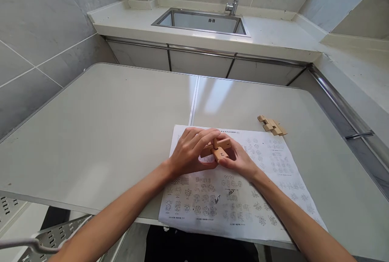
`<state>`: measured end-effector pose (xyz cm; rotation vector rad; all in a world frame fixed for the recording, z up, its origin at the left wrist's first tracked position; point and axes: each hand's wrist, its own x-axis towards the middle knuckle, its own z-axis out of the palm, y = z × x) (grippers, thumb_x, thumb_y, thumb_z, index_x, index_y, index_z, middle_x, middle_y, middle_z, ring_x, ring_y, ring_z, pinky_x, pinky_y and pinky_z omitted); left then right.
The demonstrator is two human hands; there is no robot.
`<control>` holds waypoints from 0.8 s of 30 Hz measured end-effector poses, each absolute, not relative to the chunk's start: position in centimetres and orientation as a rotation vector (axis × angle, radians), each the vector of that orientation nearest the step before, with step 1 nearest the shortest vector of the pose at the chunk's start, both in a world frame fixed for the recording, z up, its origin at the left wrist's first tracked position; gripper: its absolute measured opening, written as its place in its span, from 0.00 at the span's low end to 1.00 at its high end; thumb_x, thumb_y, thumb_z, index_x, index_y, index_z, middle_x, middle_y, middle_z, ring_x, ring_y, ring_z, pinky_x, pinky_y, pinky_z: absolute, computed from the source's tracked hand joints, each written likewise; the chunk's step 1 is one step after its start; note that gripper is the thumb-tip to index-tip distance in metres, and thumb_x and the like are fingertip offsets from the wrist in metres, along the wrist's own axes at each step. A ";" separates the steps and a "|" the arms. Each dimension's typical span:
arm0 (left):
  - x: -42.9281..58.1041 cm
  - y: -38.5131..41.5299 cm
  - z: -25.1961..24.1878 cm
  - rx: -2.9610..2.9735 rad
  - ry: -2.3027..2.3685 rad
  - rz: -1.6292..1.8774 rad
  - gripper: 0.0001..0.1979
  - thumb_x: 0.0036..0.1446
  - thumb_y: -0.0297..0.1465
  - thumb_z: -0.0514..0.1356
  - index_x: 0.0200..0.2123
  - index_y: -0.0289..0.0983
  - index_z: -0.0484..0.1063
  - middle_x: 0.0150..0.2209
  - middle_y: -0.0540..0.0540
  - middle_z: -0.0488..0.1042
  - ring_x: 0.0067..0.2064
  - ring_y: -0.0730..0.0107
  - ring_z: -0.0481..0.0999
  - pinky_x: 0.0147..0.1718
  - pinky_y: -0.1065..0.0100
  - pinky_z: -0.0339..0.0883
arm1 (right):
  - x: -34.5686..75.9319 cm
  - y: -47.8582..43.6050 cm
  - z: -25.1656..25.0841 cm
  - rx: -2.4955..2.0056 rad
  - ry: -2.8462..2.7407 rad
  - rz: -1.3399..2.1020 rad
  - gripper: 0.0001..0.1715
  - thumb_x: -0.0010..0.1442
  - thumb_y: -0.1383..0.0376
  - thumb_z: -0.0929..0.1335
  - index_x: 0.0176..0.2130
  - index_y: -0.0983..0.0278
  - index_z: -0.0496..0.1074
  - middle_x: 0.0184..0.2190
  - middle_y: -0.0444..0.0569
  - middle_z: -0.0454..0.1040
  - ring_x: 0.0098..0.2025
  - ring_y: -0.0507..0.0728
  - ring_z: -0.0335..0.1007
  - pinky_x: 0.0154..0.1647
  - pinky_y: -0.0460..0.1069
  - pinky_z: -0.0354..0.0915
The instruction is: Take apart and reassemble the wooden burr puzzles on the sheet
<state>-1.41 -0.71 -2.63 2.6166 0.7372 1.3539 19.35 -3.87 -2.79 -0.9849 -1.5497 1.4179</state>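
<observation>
Between my two hands is a small wooden interlocking puzzle (221, 153), its light brown bars crossing each other. One bar faces me with a dark number 2 on its end. My left hand (192, 148) grips it from the left, fingers curled over the top and thumb below. From the right, my right hand (238, 157) pinches it, the thumb pressed near the numbered end. Both hands are just above a printed instruction sheet (206, 213) covered with small diagrams and dark smudges. Part of the puzzle is hidden behind my fingers.
Several joined wooden pieces (272, 126) lie at the sheet's upper right corner. The pale table (91, 132) has a seam down its middle. Beyond it are a counter with a sink (200, 22) and a faucet (233, 5). A perforated metal chair (57, 237) stands at lower left.
</observation>
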 end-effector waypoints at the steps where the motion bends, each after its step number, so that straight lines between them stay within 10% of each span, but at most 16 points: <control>1: -1.4 -0.7 -2.6 2.615 0.747 1.356 0.36 0.55 0.35 0.70 0.65 0.43 0.63 0.56 0.41 0.80 0.55 0.54 0.80 0.53 0.55 0.70 | 19.3 -3.8 -2.7 -0.986 -1.551 1.425 0.38 0.54 0.38 0.76 0.52 0.58 0.71 0.46 0.52 0.75 0.49 0.65 0.73 0.49 0.56 0.69; 9: -1.1 -0.9 -2.3 2.315 0.901 1.248 0.40 0.49 0.38 0.72 0.64 0.42 0.64 0.54 0.41 0.79 0.48 0.56 0.80 0.51 0.53 0.72 | 19.5 -3.8 -2.6 -1.186 -1.559 1.345 0.32 0.67 0.36 0.65 0.43 0.61 0.75 0.39 0.50 0.78 0.43 0.62 0.74 0.45 0.54 0.71; 17: -1.8 -0.4 -1.8 1.905 0.864 1.126 0.43 0.48 0.41 0.77 0.64 0.39 0.66 0.55 0.37 0.80 0.52 0.55 0.81 0.56 0.55 0.73 | 19.3 -3.8 -2.2 -1.011 -1.557 1.414 0.22 0.70 0.48 0.68 0.55 0.57 0.76 0.51 0.52 0.81 0.55 0.65 0.77 0.60 0.60 0.71; 24: -1.7 -0.3 -1.9 1.852 0.727 1.069 0.44 0.47 0.39 0.78 0.65 0.40 0.66 0.57 0.37 0.79 0.54 0.54 0.81 0.58 0.54 0.72 | 18.3 -4.4 -2.9 -1.094 -1.436 1.257 0.16 0.67 0.51 0.72 0.46 0.59 0.77 0.44 0.52 0.83 0.45 0.63 0.81 0.47 0.57 0.77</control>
